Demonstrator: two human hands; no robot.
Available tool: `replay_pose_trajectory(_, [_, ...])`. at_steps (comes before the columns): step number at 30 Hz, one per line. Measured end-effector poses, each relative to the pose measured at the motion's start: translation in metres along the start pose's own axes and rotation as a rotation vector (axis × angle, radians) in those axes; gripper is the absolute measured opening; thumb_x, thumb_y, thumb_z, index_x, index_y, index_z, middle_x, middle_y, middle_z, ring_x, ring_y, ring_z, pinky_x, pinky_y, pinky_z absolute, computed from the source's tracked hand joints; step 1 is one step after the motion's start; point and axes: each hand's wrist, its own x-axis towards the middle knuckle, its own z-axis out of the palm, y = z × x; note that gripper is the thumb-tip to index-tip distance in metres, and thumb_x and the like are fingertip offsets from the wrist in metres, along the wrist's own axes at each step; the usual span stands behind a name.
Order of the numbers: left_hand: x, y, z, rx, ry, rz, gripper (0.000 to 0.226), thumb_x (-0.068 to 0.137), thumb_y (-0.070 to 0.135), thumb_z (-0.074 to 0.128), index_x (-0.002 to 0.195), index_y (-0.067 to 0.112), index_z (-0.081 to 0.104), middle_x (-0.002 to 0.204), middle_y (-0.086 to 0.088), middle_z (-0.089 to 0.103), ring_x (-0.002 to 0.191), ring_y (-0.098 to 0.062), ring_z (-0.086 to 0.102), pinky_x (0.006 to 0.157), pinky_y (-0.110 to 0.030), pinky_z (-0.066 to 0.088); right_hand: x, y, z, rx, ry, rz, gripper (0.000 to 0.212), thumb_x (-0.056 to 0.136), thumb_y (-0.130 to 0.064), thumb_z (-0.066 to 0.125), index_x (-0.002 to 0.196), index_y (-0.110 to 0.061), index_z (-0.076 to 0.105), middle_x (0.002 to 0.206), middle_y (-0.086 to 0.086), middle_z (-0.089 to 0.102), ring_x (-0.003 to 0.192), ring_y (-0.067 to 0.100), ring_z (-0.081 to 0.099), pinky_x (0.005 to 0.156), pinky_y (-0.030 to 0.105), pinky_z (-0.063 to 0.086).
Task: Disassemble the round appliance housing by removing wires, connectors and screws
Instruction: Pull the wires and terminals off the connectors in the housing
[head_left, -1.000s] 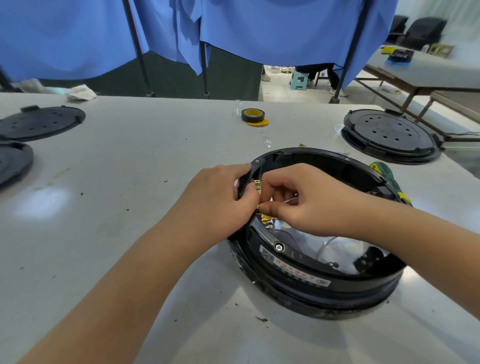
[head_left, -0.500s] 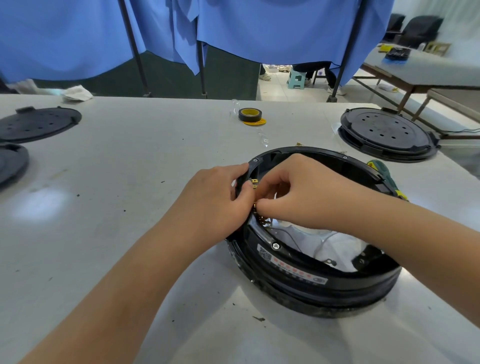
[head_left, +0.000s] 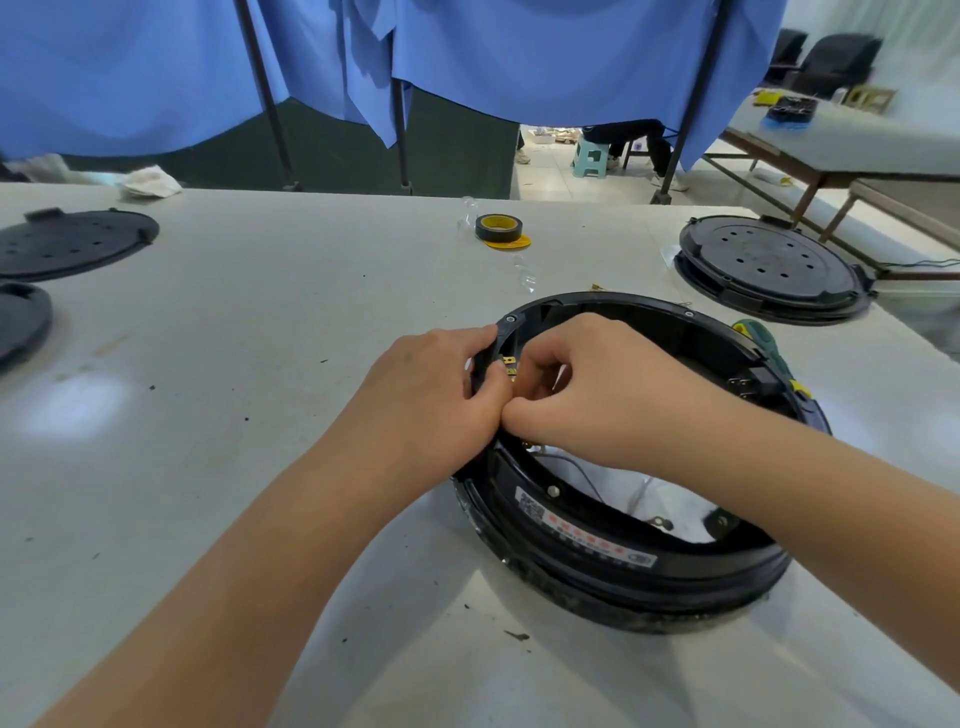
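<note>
Looking down past both forearms, I see the round black appliance housing (head_left: 618, 561) sitting on the pale worktop (head_left: 260, 364) just right of centre, its open ring tilted toward me with a white label strip on the near inner wall and thin wires (head_left: 587, 475) trailing across the light patch inside. At its left rim my left hand (head_left: 431, 400) curls over the edge, fingers wrapped on the black wall, thumb tucked in against the other hand. My right hand (head_left: 592, 395) reaches in from the right, fingers bunched and pinching at a small brass connector (head_left: 509, 364) on the inside of that rim; what exactly sits between the fingertips I cannot tell. On the far right of the housing a green-handled screwdriver (head_left: 763, 345) lies against the rim. Further back a roll of black-and-yellow tape (head_left: 498, 228) rests mid-worktop, a black perforated round cover (head_left: 769, 265) lies to the right, and two more dark discs (head_left: 72, 241) sit at the left edge. Blue curtains (head_left: 519, 52) hang behind.
</note>
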Motion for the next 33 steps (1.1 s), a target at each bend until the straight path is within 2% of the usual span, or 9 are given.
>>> replay_pose_trajectory(6, [0.001, 0.000, -0.001, 0.001, 0.005, -0.007, 0.028, 0.091, 0.024, 0.050, 0.112, 0.022, 0.068, 0.043, 0.006, 0.036, 0.046, -0.010, 0.037, 0.049, -0.019, 0.026, 0.000, -0.002, 0.000, -0.029, 0.004, -0.014, 0.014, 0.065, -0.030, 0.063, 0.063, -0.017, 0.064, 0.059, -0.002, 0.064, 0.055, 0.008, 0.055, 0.056, 0.026, 0.047])
replay_pose_trajectory(14, [0.000, 0.001, -0.001, 0.023, 0.004, 0.002, 0.026, 0.090, 0.025, 0.048, 0.108, 0.021, 0.068, 0.044, 0.005, 0.035, 0.046, -0.010, 0.036, 0.050, -0.024, 0.026, 0.000, -0.002, 0.001, -0.027, 0.006, -0.004, 0.014, 0.064, -0.031, 0.062, 0.063, -0.017, 0.063, 0.055, -0.006, 0.059, 0.052, 0.006, 0.051, 0.053, 0.021, 0.042])
replay_pose_trajectory(24, [0.000, 0.001, -0.001, 0.043, 0.001, -0.003, 0.026, 0.090, 0.026, 0.048, 0.106, 0.023, 0.068, 0.045, 0.005, 0.034, 0.047, -0.010, 0.035, 0.049, -0.024, 0.025, 0.000, 0.002, 0.002, -0.003, 0.014, -0.016, 0.014, 0.063, -0.032, 0.062, 0.063, -0.018, 0.063, 0.057, -0.004, 0.062, 0.049, 0.004, 0.049, 0.053, 0.024, 0.044])
replay_pose_trajectory(27, [0.000, 0.001, 0.001, 0.046, 0.008, -0.005, 0.027, 0.090, 0.026, 0.049, 0.109, 0.023, 0.067, 0.046, 0.006, 0.033, 0.047, -0.010, 0.034, 0.050, -0.024, 0.027, 0.000, 0.005, 0.000, 0.067, -0.035, -0.050, 0.009, 0.067, -0.028, 0.063, 0.063, -0.020, 0.063, 0.054, -0.006, 0.059, 0.048, 0.002, 0.047, 0.052, 0.021, 0.042])
replay_pose_trajectory(30, [0.000, 0.000, 0.002, 0.052, 0.024, -0.005, 0.025, 0.089, 0.025, 0.050, 0.106, 0.017, 0.067, 0.045, 0.003, 0.036, 0.048, -0.012, 0.039, 0.052, -0.030, 0.031, -0.002, 0.011, -0.011, 0.124, -0.153, -0.101, 0.009, 0.079, -0.021, 0.064, 0.075, -0.023, 0.072, 0.061, -0.011, 0.066, 0.054, -0.002, 0.054, 0.055, 0.013, 0.042])
replay_pose_trajectory(32, [0.000, 0.000, 0.002, 0.033, 0.024, 0.004, 0.030, 0.090, 0.026, 0.051, 0.115, 0.020, 0.066, 0.053, -0.001, 0.048, 0.057, -0.019, 0.049, 0.052, -0.023, 0.031, -0.003, 0.017, -0.021, 0.115, -0.158, -0.134, 0.010, 0.084, -0.023, 0.065, 0.087, -0.026, 0.074, 0.073, -0.013, 0.070, 0.065, -0.001, 0.060, 0.062, 0.014, 0.048])
replay_pose_trajectory(33, [0.000, 0.000, 0.002, 0.020, 0.030, 0.004, 0.035, 0.090, 0.028, 0.051, 0.122, 0.022, 0.064, 0.064, 0.003, 0.054, 0.068, -0.024, 0.056, 0.052, -0.016, 0.030, -0.005, 0.020, -0.026, 0.105, -0.122, -0.153, 0.011, 0.084, -0.026, 0.065, 0.090, -0.029, 0.074, 0.078, -0.014, 0.070, 0.073, 0.001, 0.063, 0.069, 0.017, 0.050])
